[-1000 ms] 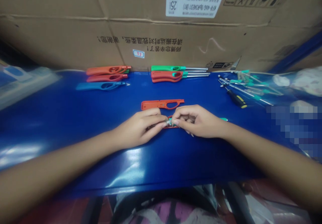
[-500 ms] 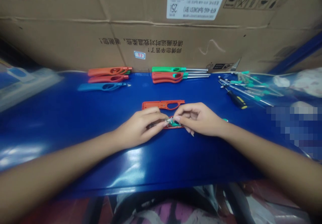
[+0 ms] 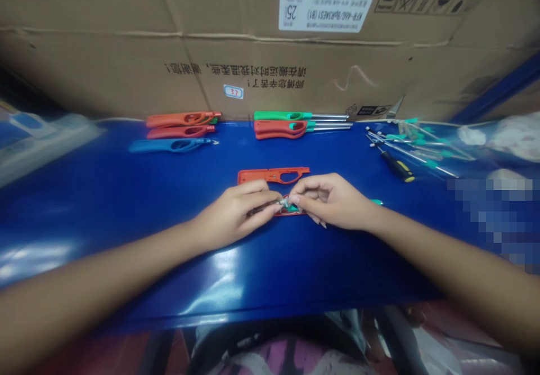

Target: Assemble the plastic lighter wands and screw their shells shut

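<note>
Both hands meet at the middle of the blue table [image 3: 270, 262] over a half-built lighter [image 3: 291, 209], an orange shell with a green inner piece. My left hand [image 3: 236, 212] pinches its left end, where a small metal part shows between the fingertips. My right hand [image 3: 331, 200] is closed over its right end, and a green tip [image 3: 377, 202] sticks out past the wrist. Just beyond the hands lies an empty orange shell half [image 3: 273, 175].
At the back stand cardboard boxes [image 3: 270, 43]. Before them lie two orange lighters and a blue lighter [image 3: 171, 145] at left, a green lighter and an orange lighter [image 3: 280, 129] at centre. Metal rods with green ends [image 3: 415, 144] and a yellow-handled screwdriver [image 3: 396, 165] lie at right.
The hands stay at the same spot; my right hand's fingers have shifted a little, showing more of the green inner piece.
</note>
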Demonstrator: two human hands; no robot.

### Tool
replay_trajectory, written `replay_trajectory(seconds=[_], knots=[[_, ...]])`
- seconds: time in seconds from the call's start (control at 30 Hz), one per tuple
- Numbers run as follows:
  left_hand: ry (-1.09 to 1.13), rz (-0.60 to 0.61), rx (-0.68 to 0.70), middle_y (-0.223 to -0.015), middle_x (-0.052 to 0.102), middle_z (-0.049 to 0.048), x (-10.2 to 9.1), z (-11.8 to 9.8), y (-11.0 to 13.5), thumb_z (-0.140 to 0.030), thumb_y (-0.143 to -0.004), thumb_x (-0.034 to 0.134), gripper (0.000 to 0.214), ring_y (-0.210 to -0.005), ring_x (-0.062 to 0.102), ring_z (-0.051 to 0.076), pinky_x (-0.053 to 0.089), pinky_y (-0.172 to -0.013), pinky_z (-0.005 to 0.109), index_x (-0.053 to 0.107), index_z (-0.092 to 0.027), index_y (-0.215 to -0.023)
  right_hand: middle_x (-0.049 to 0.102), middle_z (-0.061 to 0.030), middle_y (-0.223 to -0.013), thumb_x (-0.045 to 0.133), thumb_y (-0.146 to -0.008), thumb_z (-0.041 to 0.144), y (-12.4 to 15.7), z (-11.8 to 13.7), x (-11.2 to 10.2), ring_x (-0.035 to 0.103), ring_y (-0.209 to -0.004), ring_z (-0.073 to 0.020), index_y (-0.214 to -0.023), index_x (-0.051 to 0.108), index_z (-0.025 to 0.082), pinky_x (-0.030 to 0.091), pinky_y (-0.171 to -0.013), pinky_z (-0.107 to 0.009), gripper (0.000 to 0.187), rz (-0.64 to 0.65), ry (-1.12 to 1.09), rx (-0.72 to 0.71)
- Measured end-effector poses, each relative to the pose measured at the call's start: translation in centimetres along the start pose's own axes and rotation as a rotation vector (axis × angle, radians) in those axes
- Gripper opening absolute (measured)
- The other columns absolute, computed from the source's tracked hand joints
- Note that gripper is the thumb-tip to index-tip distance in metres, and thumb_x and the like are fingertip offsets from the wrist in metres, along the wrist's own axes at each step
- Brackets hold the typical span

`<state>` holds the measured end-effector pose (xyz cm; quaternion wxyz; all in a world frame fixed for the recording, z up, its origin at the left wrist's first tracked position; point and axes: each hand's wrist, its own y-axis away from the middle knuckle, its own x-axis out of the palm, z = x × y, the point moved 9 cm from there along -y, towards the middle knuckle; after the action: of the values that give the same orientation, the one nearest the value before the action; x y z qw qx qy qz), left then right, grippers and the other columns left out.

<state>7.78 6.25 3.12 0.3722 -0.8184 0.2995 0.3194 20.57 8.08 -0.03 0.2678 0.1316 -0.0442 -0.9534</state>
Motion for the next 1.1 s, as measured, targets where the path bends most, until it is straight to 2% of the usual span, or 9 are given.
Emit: replay_trajectory(seconds=[0.43, 0.8, 0.97, 1.1], knots=[[-0.029, -0.002, 0.033, -0.090, 0.062, 0.0056, 0.04, -0.44, -0.11, -0.020, -0.100, 0.055, 0.022, -0.079, 0.061, 0.012, 0.050, -0.074, 0.023, 0.068, -0.010, -0.115, 0.055, 0.0054, -0.052, 0.064, -0.090, 0.032, 0.05, 0.00, 0.16, 0.052, -0.043, -0.0061, -0.086, 0.064, 0.014, 0.045, -0.044, -0.017, 0.018, 0.019, 0.032, -0.019], [0.004, -0.029, 0.023, -0.093, 0.066, 0.0063, -0.41, -0.32, -0.02, -0.023, -0.100, 0.056, 0.022, -0.082, 0.064, 0.014, 0.053, -0.076, 0.024, 0.068, -0.015, -0.117, 0.059, 0.0031, -0.052, 0.070, -0.086, 0.038, 0.12, 0.11, 0.04, 0.055, -0.042, -0.0075, -0.082, 0.069, 0.012, 0.050, -0.041, -0.018, 0.026, 0.002, -0.004, 0.008], [-0.003, -0.031, 0.004, -0.092, 0.066, 0.0058, -0.44, -0.22, -0.15, -0.023, -0.100, 0.056, 0.021, -0.081, 0.065, 0.014, 0.053, -0.076, 0.024, 0.069, -0.015, -0.115, 0.064, 0.0012, -0.062, 0.073, -0.083, 0.038, 0.06, 0.17, -0.07, 0.058, -0.045, -0.0074, -0.090, 0.070, 0.013, 0.051, -0.041, -0.018, 0.027, -0.007, -0.045, -0.022], [-0.002, -0.033, 0.006, -0.090, 0.065, 0.0053, -0.44, -0.29, -0.16, -0.022, -0.099, 0.057, 0.021, -0.079, 0.064, 0.013, 0.052, -0.074, 0.023, 0.069, -0.014, -0.114, 0.060, 0.0032, -0.056, 0.076, -0.081, 0.043, 0.02, 0.08, -0.11, 0.057, -0.045, -0.0082, -0.089, 0.069, 0.012, 0.052, -0.042, -0.020, 0.032, 0.008, -0.058, -0.010]])
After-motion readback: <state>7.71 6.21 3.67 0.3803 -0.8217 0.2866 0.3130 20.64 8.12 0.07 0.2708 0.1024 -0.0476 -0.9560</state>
